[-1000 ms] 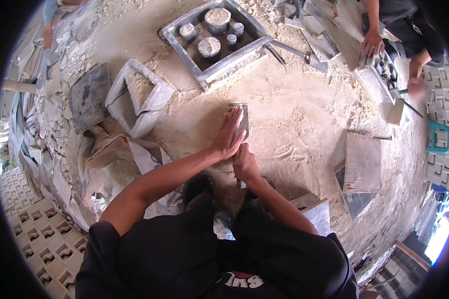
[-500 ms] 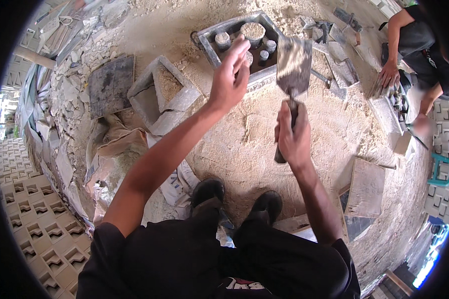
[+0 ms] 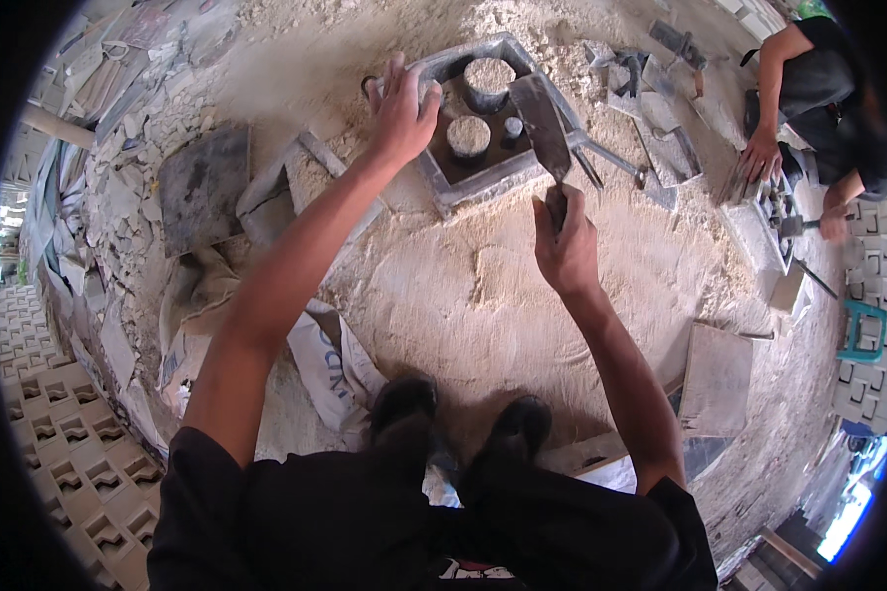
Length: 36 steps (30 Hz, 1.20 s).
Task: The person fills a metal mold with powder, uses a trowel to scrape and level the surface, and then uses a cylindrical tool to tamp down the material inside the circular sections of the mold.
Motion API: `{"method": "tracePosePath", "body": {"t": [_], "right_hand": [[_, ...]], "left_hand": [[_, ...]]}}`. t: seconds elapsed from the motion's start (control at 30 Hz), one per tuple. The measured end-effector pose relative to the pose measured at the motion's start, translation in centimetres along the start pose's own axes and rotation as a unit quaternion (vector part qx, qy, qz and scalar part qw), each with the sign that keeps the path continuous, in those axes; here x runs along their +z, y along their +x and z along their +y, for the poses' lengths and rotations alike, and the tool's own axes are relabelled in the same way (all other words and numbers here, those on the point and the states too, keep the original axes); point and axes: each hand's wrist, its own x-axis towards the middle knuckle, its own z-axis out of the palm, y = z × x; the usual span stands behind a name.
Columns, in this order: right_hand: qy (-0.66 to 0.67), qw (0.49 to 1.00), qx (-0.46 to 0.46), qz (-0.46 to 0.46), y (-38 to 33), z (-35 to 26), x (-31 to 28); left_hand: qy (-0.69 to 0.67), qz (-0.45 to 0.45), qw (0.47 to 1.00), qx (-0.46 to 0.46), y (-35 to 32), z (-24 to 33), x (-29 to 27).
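Note:
A grey rectangular box (image 3: 491,190) stands on the sandy ground ahead of me. Inside it are a large sand-topped cylinder (image 3: 488,97), another sand-topped cylinder (image 3: 469,141) nearer me, and a small grey cylinder (image 3: 512,126). My left hand (image 3: 402,120) is at the box's left end, fingers apart; whether it touches the rim is unclear, and it hides part of that end. In my right hand (image 3: 566,244) is a trowel (image 3: 540,126), gripped by its handle. Its blade points away from me, tilted, over the box's right side.
A hammer (image 3: 621,164) lies right of the box. Farther right, another person's hand (image 3: 759,156) rests by a second box (image 3: 755,234). On my left are a broken grey frame (image 3: 310,187), a dark board (image 3: 205,187) and rubble (image 3: 133,163). A wooden board (image 3: 717,379) lies at right.
My left hand has moved left, from over the box to its left end. The trowel has shifted left, and its blade has turned partly edge-on.

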Motion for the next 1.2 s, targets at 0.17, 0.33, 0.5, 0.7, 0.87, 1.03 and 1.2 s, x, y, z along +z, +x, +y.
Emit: {"method": "tracePosePath", "body": {"t": [0.17,0.33,0.5,0.7,0.87,1.03,1.2], "right_hand": [[0.009,0.999,0.034,0.014,1.4,-0.1,-1.7],[-0.024,0.995,0.102,-0.006,2.0,0.8,-6.0],[-0.107,0.97,0.216,-0.039,0.7,0.2,-11.2],[-0.075,0.949,0.306,0.004,1.2,-0.1,-11.8],[-0.02,0.948,0.318,0.023,6.0,3.6,-12.4],[-0.1,0.917,0.358,-0.145,12.8,7.6,-13.4],[-0.195,0.908,0.253,-0.272,14.4,15.1,-9.0]], "left_hand": [[0.01,-0.208,0.977,0.044,0.8,3.7,2.1],[0.059,-0.215,0.96,0.17,-3.2,6.1,1.2],[-0.088,-0.106,0.989,0.051,-2.0,7.0,1.2],[0.005,-0.236,0.957,0.167,-1.4,5.7,1.0],[0.062,-0.259,0.886,0.379,5.3,3.1,-1.0],[0.116,-0.27,0.898,0.326,10.1,2.6,-2.2],[0.118,-0.284,0.922,0.236,8.0,1.8,0.8]]}}
